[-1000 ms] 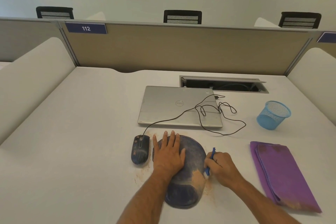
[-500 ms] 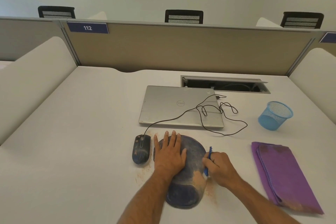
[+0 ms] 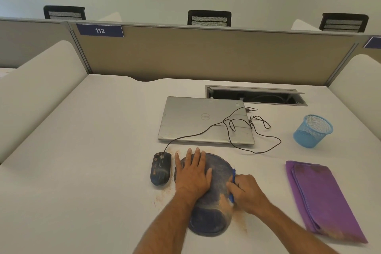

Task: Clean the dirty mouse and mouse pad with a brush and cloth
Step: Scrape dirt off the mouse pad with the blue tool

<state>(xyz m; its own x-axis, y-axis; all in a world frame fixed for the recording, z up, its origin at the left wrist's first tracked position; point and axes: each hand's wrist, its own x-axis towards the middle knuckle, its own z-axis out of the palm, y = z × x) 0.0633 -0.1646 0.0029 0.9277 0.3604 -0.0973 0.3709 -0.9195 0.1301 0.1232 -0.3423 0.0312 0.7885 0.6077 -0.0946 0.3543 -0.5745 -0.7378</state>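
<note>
Blue brush (image 3: pixel 232 186) gripped in right hand (image 3: pixel 245 193), long axis along mouse pad (image 3: pixel 214 202) right edge | left hand (image 3: pixel 192 173) flat, pinning pad near table's front edge | orange dust just left of bristles | mouse (image 3: pixel 160 168) beside pad's left, left hand nearer.

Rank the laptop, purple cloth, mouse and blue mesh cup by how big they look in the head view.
1. Laptop, the largest.
2. Purple cloth. It lies nearer the camera, so its true size against the laptop is unsure.
3. Blue mesh cup and mouse look about alike, so I won't rank them.
</note>
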